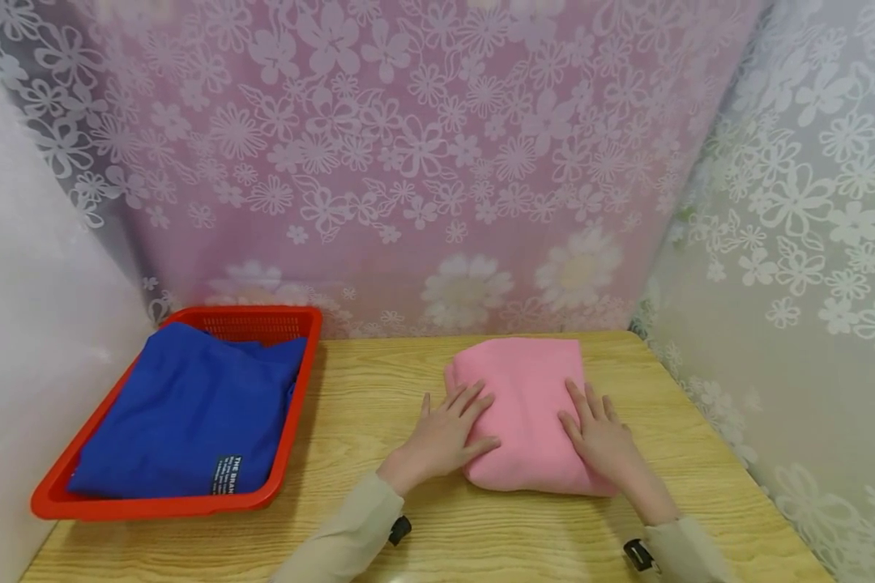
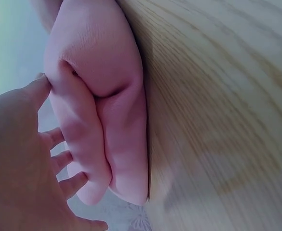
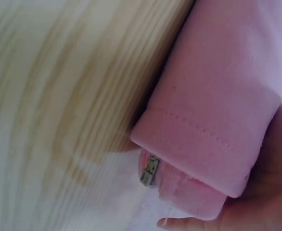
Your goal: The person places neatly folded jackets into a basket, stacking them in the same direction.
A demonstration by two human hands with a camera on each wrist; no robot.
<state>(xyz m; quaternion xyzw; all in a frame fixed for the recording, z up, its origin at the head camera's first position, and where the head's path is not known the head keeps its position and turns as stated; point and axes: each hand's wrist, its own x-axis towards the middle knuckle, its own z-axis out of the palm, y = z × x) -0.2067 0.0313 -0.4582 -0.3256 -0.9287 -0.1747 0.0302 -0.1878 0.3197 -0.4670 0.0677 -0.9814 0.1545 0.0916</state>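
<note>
A folded pink garment (image 1: pixel 528 405) lies on the wooden table, right of the middle. My left hand (image 1: pixel 448 433) rests on its left side with the fingers spread and fairly straight. On the right side my right hand (image 1: pixel 601 437) touches the cloth, its fingers also spread. The left wrist view shows thick folded layers of the pink garment (image 2: pixel 97 96) beside the left hand (image 2: pixel 20 159). In the right wrist view the pink garment (image 3: pixel 218 96) has a stitched hem and a small metal zipper end (image 3: pixel 149 171); the right hand (image 3: pixel 271 178) is partly hidden behind it.
A red plastic basket (image 1: pixel 292 441) stands at the left of the table (image 1: pixel 364 389). Inside it lies a blue garment (image 1: pixel 197 405) with a dark printed label. Flower-patterned sheets (image 1: pixel 408 162) enclose the back and sides.
</note>
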